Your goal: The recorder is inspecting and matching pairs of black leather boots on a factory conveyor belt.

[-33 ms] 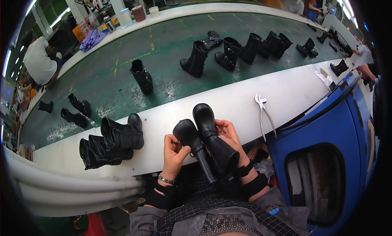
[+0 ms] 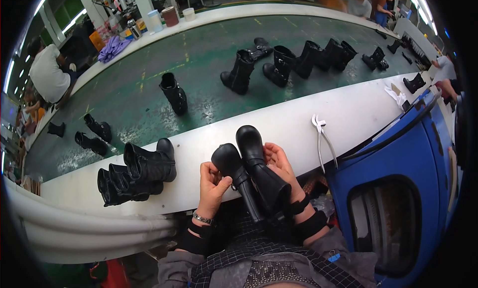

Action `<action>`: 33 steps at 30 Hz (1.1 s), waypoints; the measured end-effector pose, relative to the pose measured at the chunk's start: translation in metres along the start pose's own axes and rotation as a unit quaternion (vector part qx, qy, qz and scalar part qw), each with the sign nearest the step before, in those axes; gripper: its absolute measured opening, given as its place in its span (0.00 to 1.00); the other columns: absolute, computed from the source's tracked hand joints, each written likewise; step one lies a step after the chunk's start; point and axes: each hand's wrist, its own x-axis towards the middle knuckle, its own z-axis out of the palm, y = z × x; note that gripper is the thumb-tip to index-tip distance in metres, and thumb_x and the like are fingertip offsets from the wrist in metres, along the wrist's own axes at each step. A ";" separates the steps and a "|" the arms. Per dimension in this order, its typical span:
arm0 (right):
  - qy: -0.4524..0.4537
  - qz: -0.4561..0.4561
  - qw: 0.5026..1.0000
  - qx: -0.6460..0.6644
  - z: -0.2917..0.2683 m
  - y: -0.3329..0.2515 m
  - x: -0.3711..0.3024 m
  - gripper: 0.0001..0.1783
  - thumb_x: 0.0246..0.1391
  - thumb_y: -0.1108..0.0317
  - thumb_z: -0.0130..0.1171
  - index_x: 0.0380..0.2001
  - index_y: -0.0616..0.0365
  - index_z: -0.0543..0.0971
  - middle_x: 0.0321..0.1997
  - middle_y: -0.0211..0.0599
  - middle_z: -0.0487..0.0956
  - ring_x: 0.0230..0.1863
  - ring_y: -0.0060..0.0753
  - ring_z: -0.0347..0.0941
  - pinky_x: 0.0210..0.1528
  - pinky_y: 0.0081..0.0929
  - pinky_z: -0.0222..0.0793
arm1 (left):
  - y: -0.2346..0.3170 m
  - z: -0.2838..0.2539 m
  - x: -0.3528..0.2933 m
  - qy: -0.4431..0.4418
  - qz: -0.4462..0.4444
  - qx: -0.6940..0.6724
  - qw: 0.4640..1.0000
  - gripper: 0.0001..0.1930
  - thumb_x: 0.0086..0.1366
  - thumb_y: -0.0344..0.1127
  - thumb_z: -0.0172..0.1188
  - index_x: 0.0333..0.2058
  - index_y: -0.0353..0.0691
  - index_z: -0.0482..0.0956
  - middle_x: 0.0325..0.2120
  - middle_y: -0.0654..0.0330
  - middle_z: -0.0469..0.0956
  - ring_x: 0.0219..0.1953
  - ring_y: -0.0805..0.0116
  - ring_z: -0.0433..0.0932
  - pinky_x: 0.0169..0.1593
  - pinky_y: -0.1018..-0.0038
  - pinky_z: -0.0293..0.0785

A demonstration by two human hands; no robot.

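Observation:
Two black boots are held side by side before me, toes pointing away and shafts toward my body. My left hand grips the left boot at its ankle strap, the thumb bent near a small buckle. The other boot sits slightly farther forward, with my right hand closed around its outer side. That hand's fingers are partly hidden behind the boot. Both boots touch each other along their shafts, above the near edge of the white bench.
Black boots lie on the bench at left; metal pincers lie at right. A blue machine flanks my right side, a white padded roll my left. Several boots stand on the green conveyor. People sit beyond.

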 end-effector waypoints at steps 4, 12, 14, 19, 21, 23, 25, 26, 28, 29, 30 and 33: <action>-0.054 0.054 0.997 -0.007 0.001 -0.009 0.010 0.50 0.48 0.56 0.68 0.65 0.66 0.50 0.56 0.41 0.68 0.59 0.33 0.65 0.63 0.29 0.58 | 0.011 -0.005 0.015 -0.030 -0.055 -0.022 0.998 0.41 0.58 0.35 0.66 0.64 0.38 0.51 0.53 0.56 0.70 0.54 0.68 0.70 0.56 0.73 0.67; -0.001 0.155 0.987 -0.032 0.015 -0.037 0.005 0.34 0.52 0.53 0.64 0.54 0.62 0.64 0.47 0.35 0.73 0.44 0.24 0.72 0.45 0.20 0.70 | 0.031 0.001 0.020 -0.108 -0.179 -0.019 0.978 0.32 0.55 0.41 0.70 0.54 0.33 0.69 0.46 0.60 0.75 0.48 0.71 0.74 0.54 0.75 0.68; 0.025 0.174 0.984 -0.011 0.020 -0.041 0.003 0.28 0.56 0.53 0.61 0.51 0.61 0.67 0.44 0.33 0.73 0.41 0.22 0.72 0.43 0.19 0.71 | 0.032 0.006 0.016 -0.123 -0.170 -0.024 0.977 0.30 0.56 0.44 0.69 0.52 0.32 0.71 0.45 0.60 0.76 0.46 0.70 0.75 0.52 0.75 0.70; 0.096 0.133 0.977 0.135 0.016 -0.049 0.010 0.22 0.64 0.54 0.45 0.44 0.64 0.76 0.38 0.39 0.81 0.34 0.26 0.79 0.38 0.22 0.76 | 0.028 0.011 0.011 -0.088 -0.270 -0.318 0.905 0.20 0.66 0.43 0.57 0.47 0.30 0.73 0.40 0.54 0.80 0.42 0.65 0.80 0.49 0.69 0.78; 0.121 0.094 0.956 0.252 0.009 -0.054 0.016 0.20 0.64 0.59 0.44 0.49 0.62 0.73 0.45 0.39 0.80 0.44 0.32 0.78 0.49 0.31 0.75 | 0.024 0.012 0.016 -0.041 -0.196 -0.372 0.906 0.18 0.68 0.41 0.54 0.48 0.31 0.73 0.44 0.51 0.79 0.46 0.61 0.80 0.52 0.65 0.78; 0.129 0.056 0.952 0.271 0.004 -0.059 0.014 0.21 0.63 0.58 0.47 0.52 0.62 0.72 0.49 0.39 0.78 0.49 0.33 0.76 0.53 0.35 0.73 | 0.025 0.011 0.020 0.042 -0.192 -0.458 0.867 0.18 0.68 0.40 0.51 0.50 0.33 0.73 0.44 0.48 0.78 0.49 0.51 0.77 0.54 0.59 0.76; 0.134 0.050 0.953 0.265 0.004 -0.060 0.008 0.21 0.61 0.58 0.50 0.51 0.61 0.72 0.50 0.39 0.78 0.49 0.34 0.76 0.52 0.36 0.74 | 0.026 0.013 0.020 0.068 -0.147 -0.470 0.868 0.18 0.67 0.41 0.53 0.51 0.37 0.72 0.46 0.51 0.77 0.49 0.54 0.77 0.55 0.59 0.75; 0.136 0.044 0.953 0.266 0.005 -0.060 0.004 0.21 0.61 0.58 0.52 0.51 0.61 0.72 0.50 0.39 0.77 0.49 0.34 0.76 0.51 0.36 0.74 | 0.026 0.014 0.019 0.103 -0.145 -0.436 0.882 0.18 0.67 0.42 0.54 0.51 0.38 0.72 0.47 0.52 0.77 0.49 0.55 0.77 0.55 0.59 0.75; 0.165 0.045 0.960 0.220 0.009 -0.056 -0.004 0.21 0.59 0.59 0.55 0.50 0.60 0.72 0.50 0.39 0.77 0.49 0.35 0.76 0.50 0.36 0.76 | 0.026 0.018 0.014 0.147 -0.126 -0.378 0.905 0.19 0.65 0.44 0.57 0.50 0.40 0.71 0.47 0.54 0.76 0.49 0.57 0.77 0.54 0.59 0.76; 0.205 0.057 0.958 0.194 0.012 -0.054 -0.007 0.21 0.58 0.59 0.56 0.50 0.60 0.72 0.49 0.39 0.77 0.49 0.35 0.76 0.49 0.36 0.76 | 0.026 0.021 0.012 0.154 -0.119 -0.358 0.913 0.20 0.64 0.44 0.59 0.50 0.40 0.71 0.47 0.55 0.76 0.49 0.58 0.77 0.54 0.59 0.76; 0.198 0.045 0.958 0.203 0.015 -0.051 -0.010 0.21 0.56 0.59 0.59 0.49 0.59 0.72 0.47 0.39 0.78 0.49 0.35 0.76 0.48 0.34 0.77 | 0.025 0.023 0.010 0.161 -0.115 -0.341 0.919 0.20 0.63 0.44 0.60 0.49 0.40 0.70 0.47 0.55 0.75 0.49 0.58 0.77 0.54 0.59 0.76; 0.187 0.028 0.965 0.182 0.023 -0.045 -0.015 0.22 0.56 0.58 0.59 0.50 0.59 0.72 0.47 0.38 0.78 0.48 0.34 0.76 0.47 0.34 0.78 | 0.024 0.028 0.005 0.179 -0.110 -0.311 0.927 0.21 0.62 0.45 0.62 0.49 0.41 0.70 0.47 0.56 0.75 0.49 0.60 0.76 0.53 0.59 0.76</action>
